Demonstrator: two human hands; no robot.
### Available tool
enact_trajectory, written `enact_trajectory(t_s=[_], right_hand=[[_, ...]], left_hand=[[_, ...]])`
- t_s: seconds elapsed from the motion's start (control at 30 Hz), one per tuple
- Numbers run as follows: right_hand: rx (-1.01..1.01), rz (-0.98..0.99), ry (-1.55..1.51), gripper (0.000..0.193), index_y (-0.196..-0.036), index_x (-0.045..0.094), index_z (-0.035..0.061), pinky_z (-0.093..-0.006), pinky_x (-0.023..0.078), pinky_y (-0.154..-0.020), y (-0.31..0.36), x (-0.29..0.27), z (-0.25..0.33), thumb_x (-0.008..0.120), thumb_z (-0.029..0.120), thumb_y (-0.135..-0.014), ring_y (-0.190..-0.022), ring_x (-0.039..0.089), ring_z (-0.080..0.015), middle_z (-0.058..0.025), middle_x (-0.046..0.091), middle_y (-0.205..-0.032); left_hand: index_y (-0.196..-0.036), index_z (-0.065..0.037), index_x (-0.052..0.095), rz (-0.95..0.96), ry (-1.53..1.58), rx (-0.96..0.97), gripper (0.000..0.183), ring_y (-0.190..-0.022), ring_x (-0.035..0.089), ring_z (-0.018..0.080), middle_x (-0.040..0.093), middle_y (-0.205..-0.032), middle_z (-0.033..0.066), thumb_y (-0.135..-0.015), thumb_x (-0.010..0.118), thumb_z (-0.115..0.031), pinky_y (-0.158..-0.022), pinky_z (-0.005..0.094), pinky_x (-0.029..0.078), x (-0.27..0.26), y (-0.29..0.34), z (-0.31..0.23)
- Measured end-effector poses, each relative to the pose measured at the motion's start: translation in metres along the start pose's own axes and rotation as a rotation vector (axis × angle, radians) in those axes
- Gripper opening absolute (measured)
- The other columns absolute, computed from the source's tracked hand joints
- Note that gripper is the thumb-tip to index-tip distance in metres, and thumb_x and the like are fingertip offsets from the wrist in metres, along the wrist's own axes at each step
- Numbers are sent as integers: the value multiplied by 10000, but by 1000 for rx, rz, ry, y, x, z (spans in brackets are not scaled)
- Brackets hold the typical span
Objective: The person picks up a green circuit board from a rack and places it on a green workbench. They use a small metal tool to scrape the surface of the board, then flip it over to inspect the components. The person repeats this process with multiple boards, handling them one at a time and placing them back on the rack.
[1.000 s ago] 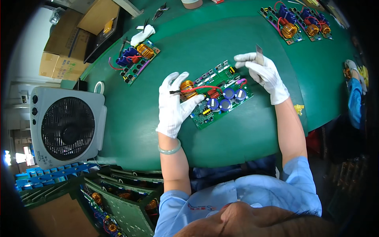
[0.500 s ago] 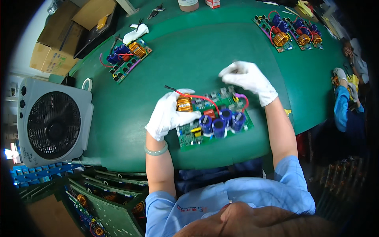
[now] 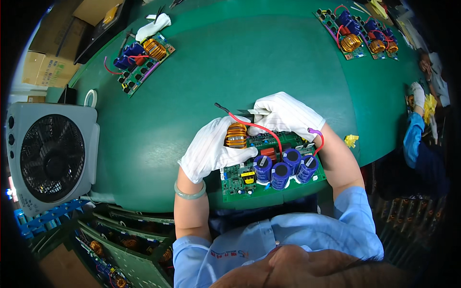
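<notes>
A green circuit board (image 3: 235, 189) lies before me near the table's front edge, with several blue capacitors (image 3: 280, 175), a copper-wound coil (image 3: 236, 136) and a red wire (image 3: 261, 126) that arches up to a dark tip. My left hand (image 3: 211, 149), gloved in white, grips the board's left end around the coil, thumb over the top. At the far edge, my gloved right hand (image 3: 286, 115) pinches a thin grey strip-like tool (image 3: 254, 112) beside the coil; its exact kind is unclear. The right fingers partly hide the board's far side.
Another similar board (image 3: 144, 65) lies at the far left beside a white glove (image 3: 153, 26). Several more boards (image 3: 353, 41) sit at the far right. A grey box fan (image 3: 57, 153) stands on the left. A yellow scrap (image 3: 351, 140) lies right of my forearm; a co-worker's gloved hand (image 3: 418, 96) is beyond.
My right hand has come down and left, from above the board to its far edge beside the coil. The board sits slightly lower and further right in view; my left hand keeps its grip.
</notes>
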State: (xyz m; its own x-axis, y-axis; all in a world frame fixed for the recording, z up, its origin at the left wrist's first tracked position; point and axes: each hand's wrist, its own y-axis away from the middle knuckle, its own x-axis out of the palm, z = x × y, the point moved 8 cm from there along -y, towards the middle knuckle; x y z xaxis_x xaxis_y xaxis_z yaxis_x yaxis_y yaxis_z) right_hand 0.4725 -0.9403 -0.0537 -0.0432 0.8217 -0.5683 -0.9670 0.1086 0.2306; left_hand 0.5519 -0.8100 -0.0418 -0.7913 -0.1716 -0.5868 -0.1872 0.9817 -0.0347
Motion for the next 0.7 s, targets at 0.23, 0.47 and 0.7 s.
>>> enact_trajectory(t_s=[0.23, 0.47, 0.7], right_hand=[[-163, -120, 80, 303, -885, 617, -16, -443, 460, -636, -1, -1, -8, 693, 271, -826, -749, 610, -418, -220, 649, -803], [-28, -63, -234, 414, -729, 497, -21, -321, 497, -648, 18, -15, -26, 773, 249, -878, -700, 674, -182, -101, 639, -722], [38, -49, 35, 516, -646, 493, 16, -408, 369, -567, 16, -10, -25, 748, 419, -844, -579, 484, -311, -176, 488, -626]], left_hand=[[-1145, -35, 628, 5, 0, -14, 643, -920, 670, 346, 684, -1003, 160, -701, 875, -430, -836, 418, 536, 0, -2, 2], [-1170, -14, 627, 66, 21, -120, 624, -903, 693, 240, 702, -1026, 120, -676, 901, -280, -848, 358, 553, -9, 4, 9], [-1159, -20, 629, 75, 44, -131, 607, -873, 684, 224, 695, -1021, 111, -663, 894, -250, -814, 348, 552, -9, 3, 7]])
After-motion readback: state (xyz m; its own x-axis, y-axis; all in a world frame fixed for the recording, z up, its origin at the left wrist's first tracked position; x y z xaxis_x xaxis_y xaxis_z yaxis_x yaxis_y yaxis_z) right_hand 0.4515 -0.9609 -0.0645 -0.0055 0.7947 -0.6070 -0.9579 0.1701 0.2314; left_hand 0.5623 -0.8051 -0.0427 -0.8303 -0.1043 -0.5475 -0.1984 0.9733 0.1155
